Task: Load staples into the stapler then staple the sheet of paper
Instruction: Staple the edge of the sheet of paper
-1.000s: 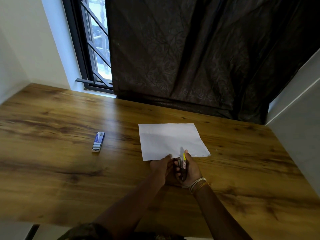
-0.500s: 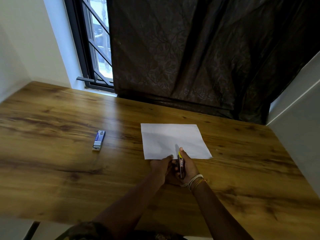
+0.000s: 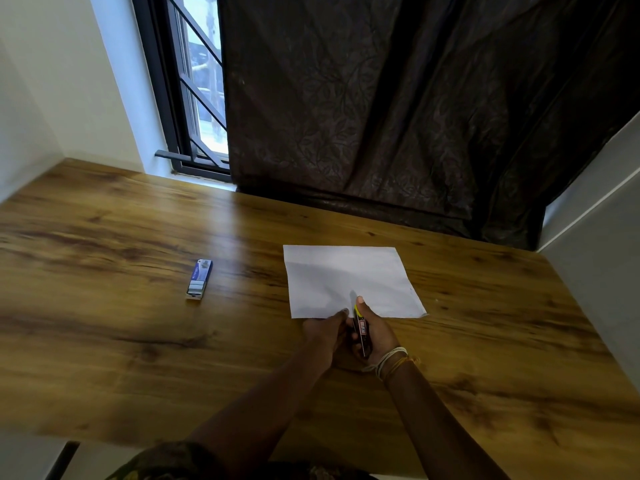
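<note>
Hands and stapler sit at the near edge of the sheet of paper (image 3: pixel 349 280), much as in the earlier frames; compared with a second ago the stapler's yellow tip reaches less far over the sheet, and the thumb now lies at the sheet's near edge rather than further in. Right hand (image 3: pixel 375 336) is closed around the stapler (image 3: pixel 361 329), a slim dark body with a yellow front end, thumb extended along its top toward the paper. Left hand (image 3: pixel 325 329) is curled just beside it, fingertips touching the paper's near edge; whether it grips the sheet or only presses it cannot be told. Paper lies flat on the wooden table (image 3: pixel 138 341), position unchanged. Staple box (image 3: pixel 199 279), blue with its near end open, rests well apart to the left, unchanged; a pale grey block shows in the open end. String bracelets (image 3: pixel 391 362) circle the right wrist.
</note>
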The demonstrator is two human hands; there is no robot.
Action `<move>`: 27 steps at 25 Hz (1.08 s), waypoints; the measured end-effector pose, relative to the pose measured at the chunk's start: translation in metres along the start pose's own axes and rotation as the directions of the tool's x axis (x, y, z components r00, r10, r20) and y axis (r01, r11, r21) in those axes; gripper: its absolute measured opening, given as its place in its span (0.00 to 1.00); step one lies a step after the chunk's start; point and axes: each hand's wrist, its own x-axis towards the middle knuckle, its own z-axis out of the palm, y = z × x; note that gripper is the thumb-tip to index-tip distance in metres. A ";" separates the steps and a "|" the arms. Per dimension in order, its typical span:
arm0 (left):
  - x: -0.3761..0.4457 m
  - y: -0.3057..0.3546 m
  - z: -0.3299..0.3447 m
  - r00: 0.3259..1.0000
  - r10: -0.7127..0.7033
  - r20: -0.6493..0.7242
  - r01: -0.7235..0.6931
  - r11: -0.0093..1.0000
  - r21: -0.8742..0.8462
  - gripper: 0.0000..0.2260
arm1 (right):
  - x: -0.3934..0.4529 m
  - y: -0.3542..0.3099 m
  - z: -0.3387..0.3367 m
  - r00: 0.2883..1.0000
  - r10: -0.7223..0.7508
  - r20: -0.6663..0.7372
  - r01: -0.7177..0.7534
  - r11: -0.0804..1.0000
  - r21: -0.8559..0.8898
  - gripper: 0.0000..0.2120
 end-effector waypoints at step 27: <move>0.001 0.024 0.005 0.993 -0.086 0.079 0.078 0.991 0.105 0.21 | -0.004 0.003 0.016 0.993 -0.001 0.117 -0.040 0.936 0.349 0.26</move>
